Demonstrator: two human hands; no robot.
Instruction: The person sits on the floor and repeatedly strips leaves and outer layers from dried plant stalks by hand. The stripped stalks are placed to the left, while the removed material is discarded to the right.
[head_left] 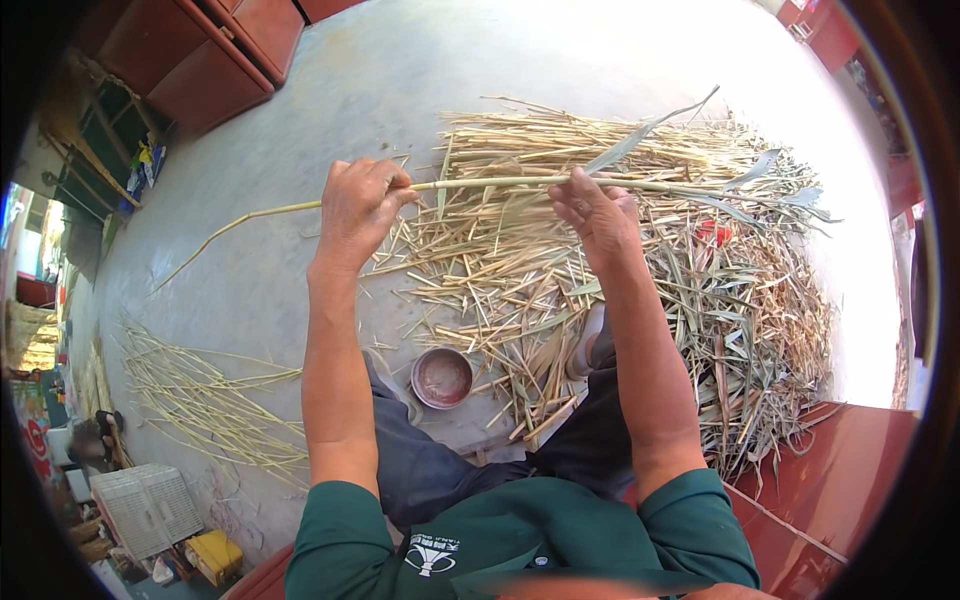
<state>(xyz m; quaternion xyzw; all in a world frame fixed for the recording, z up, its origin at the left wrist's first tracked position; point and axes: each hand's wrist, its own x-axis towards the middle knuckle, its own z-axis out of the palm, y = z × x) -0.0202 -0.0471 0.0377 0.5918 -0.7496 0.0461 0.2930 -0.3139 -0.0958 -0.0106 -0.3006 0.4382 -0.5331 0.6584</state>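
Stalk point(480, 183): raised over the floor, nearly level from the left grip point(362, 208) to the right grip point(602, 215), thin end drooping out at the left.
Stalk handling: best held straight and lightly taut, with an even pull along its length; a sharp twist would probably crease the bend in the thin end.
Left grip: clamped on the stalk, fingers curled round it, thumb side towards the leafy end; firm enough to anchor, not to crush.
Right grip: closed in a pinch on the stalk, near the base of the leaves point(622, 152); a light touch probably suits it.
Leaves: fanning out beyond the right grip, clear of the left one.
Bowl point(442, 379): on the floor, between the feet.
Thin stems point(215, 400): laid loosely on the floor, left of the bowl.
Straw pile point(540, 235): spread beneath and beyond the right grip.
Red cabinet point(175, 75): far left, beyond the floor's pale stretch.
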